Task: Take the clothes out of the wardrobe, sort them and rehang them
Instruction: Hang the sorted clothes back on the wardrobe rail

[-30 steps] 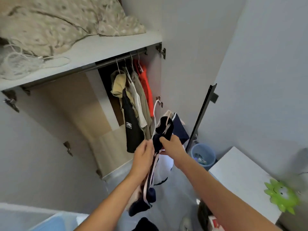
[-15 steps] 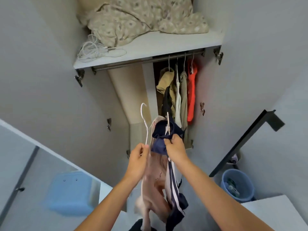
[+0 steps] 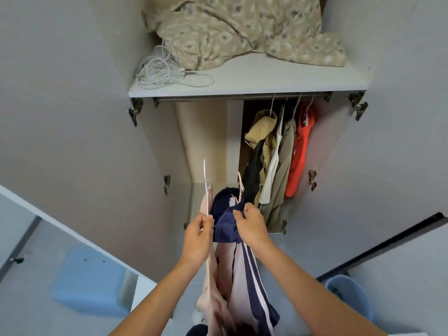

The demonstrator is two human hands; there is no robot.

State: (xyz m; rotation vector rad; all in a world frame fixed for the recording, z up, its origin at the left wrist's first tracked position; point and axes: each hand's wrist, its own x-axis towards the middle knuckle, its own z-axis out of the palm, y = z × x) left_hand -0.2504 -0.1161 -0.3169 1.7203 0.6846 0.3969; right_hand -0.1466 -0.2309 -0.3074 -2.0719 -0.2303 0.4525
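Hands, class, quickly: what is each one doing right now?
Left hand: pinches the white hanger carrying the pink garment.
Right hand: grips the navy garment.

A patterned beige quilt (image 3: 244, 30) lies bunched on the top shelf (image 3: 254, 78) at 12 o'clock, one corner reaching the shelf's right end. A tangled white cord (image 3: 160, 71) sits at 11 o'clock, touching the quilt's left edge, with one loop trailing toward the shelf front. A pale blue box (image 3: 89, 282) shows at 8 o'clock, blurred, with small metal studs along its upper face. A blue plastic bucket (image 3: 351, 297) stands at 4 o'clock, partly cut off; its contents cannot be made out. Metal hinges (image 3: 357, 106) are fixed at 1 o'clock.
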